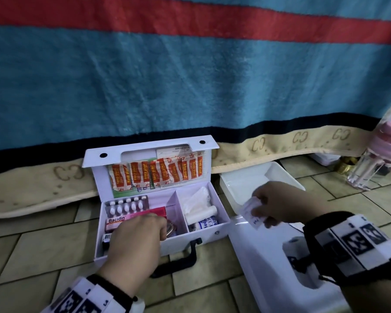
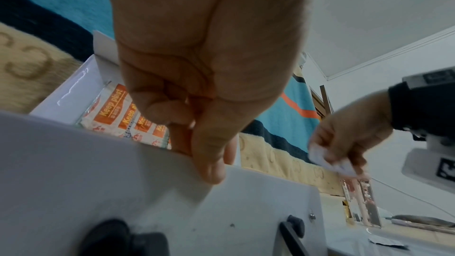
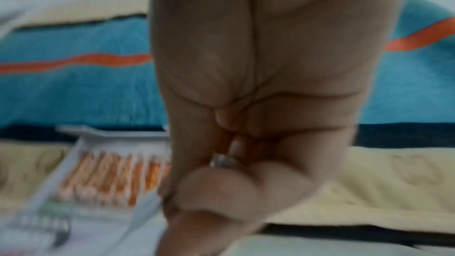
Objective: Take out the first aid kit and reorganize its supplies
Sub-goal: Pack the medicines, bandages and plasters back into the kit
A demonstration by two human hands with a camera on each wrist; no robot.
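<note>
The white first aid kit (image 1: 219, 231) lies open on the tiled floor, its lid leaning back against a blanket. Orange plasters (image 1: 158, 172) are tucked in the lid. Its left compartment holds a blister pack (image 1: 127, 205), a Bacidin box (image 1: 116, 222) and a metal object (image 1: 171, 229). Gauze (image 1: 196, 199) and bandage rolls (image 1: 203, 215) fill the right compartment. My left hand (image 1: 161, 232) reaches into the left compartment; its fingers curl inside and the thumb (image 2: 209, 170) lies on the front wall's outside. Right of the kit, my right hand (image 1: 256, 207) pinches small white sachets (image 1: 251, 212).
A shallow white tray (image 1: 275, 175) sits behind my right hand and a white plastic lid (image 1: 257, 263) lies below it, with a bandage roll (image 1: 291, 245) on it. A clear bottle with a pink cap (image 1: 375, 163) stands at far right. The striped blanket (image 1: 190, 75) hangs behind.
</note>
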